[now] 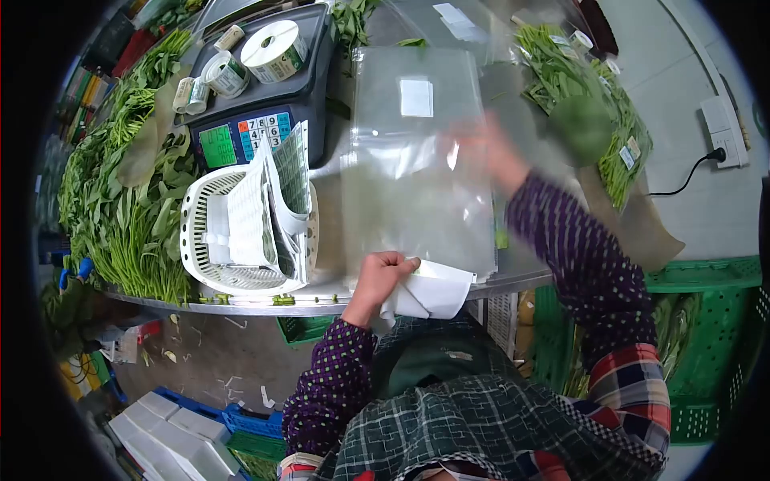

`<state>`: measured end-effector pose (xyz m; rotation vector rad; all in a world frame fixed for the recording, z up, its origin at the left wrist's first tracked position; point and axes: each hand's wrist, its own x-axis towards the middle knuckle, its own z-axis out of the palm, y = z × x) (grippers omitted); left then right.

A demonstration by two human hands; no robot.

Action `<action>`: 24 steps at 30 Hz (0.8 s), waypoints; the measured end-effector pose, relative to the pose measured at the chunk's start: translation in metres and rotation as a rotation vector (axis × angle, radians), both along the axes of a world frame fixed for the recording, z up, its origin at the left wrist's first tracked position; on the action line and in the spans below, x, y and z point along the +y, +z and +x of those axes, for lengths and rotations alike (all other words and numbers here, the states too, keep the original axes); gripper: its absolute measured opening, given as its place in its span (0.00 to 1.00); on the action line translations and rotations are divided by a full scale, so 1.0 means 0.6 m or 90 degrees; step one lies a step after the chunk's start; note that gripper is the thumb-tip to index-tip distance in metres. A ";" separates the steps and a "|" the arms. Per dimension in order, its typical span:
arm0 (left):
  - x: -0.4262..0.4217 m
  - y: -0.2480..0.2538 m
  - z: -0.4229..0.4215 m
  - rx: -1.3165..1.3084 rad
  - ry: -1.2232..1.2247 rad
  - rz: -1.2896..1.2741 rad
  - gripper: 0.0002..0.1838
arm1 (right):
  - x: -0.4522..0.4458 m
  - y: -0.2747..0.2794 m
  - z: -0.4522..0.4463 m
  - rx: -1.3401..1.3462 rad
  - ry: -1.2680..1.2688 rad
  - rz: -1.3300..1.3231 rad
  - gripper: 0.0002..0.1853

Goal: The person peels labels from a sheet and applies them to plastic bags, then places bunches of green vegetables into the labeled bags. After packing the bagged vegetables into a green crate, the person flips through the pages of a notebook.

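Observation:
My left hand (378, 282) is closed on a white label sheet (433, 290) at the table's front edge. Smeared by motion, my right hand (485, 152) is over the right side of a stack of clear plastic bags (401, 216); its fingers cannot be made out. A white label (416, 99) lies on the upper part of the bags. Left of the stack, a white basket (210, 268) holds folded printed label sheets (290, 172). Behind the basket is a scale (245, 136) with label rolls (274, 50) on its tray.
Leafy green vegetables (136, 216) are heaped at the left. Bagged greens (622, 152) lie at the right, near a wall socket (722, 132) with a plug. Green crates (698, 361) stand below the table at the right. Blue and white boxes are at the lower left.

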<state>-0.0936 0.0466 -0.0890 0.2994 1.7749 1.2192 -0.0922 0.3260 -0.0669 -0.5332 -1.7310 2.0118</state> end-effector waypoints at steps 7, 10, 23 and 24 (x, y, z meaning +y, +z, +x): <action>0.000 0.049 0.008 -0.084 0.170 0.038 0.13 | -0.040 0.169 0.041 -0.289 0.355 0.507 0.19; -0.010 0.075 0.007 -0.121 0.223 0.073 0.10 | -0.127 0.093 0.127 -0.391 0.444 0.364 0.18; -0.003 0.112 0.034 0.091 0.122 0.208 0.09 | -0.170 0.153 0.144 -0.242 0.326 0.487 0.11; -0.003 0.114 0.036 0.090 0.137 0.207 0.10 | -0.178 0.151 0.146 -0.222 0.312 0.544 0.11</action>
